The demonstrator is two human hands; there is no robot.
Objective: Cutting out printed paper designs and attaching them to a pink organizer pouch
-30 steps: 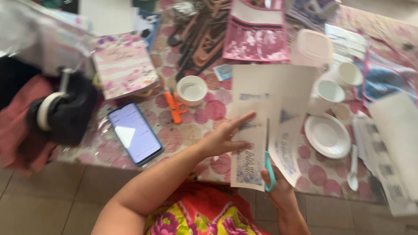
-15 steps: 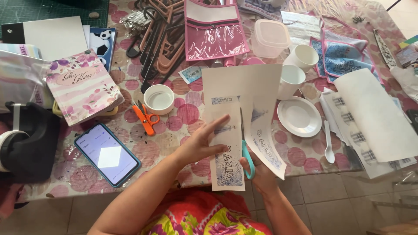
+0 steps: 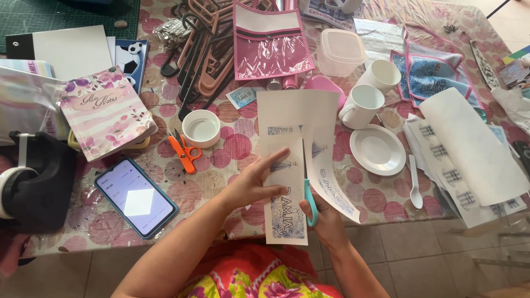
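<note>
The scissors have cut further up the sheet; the right hand grips their half-hidden handles, the left hand lies open, pressing paper.

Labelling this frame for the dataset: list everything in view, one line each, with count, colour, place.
printed sheet: 1, white, table centre, being cut
scissors: 1, teal handles, in right hand
small scissors: 1, orange, left of sheet
phone: 1, blue case, front left, screen lit
notebook: 1, pink floral, left
round tub: 1, white, by the small scissors
mugs: 2, white, right of sheet
plate: 1, white, right
spoon: 1, white, beside plate
lidded box: 1, clear, back
hangers: several, brown and black, back
table: 1, pink-dotted cover
left hand: pressing on sheet
right hand: gripping scissors
</note>
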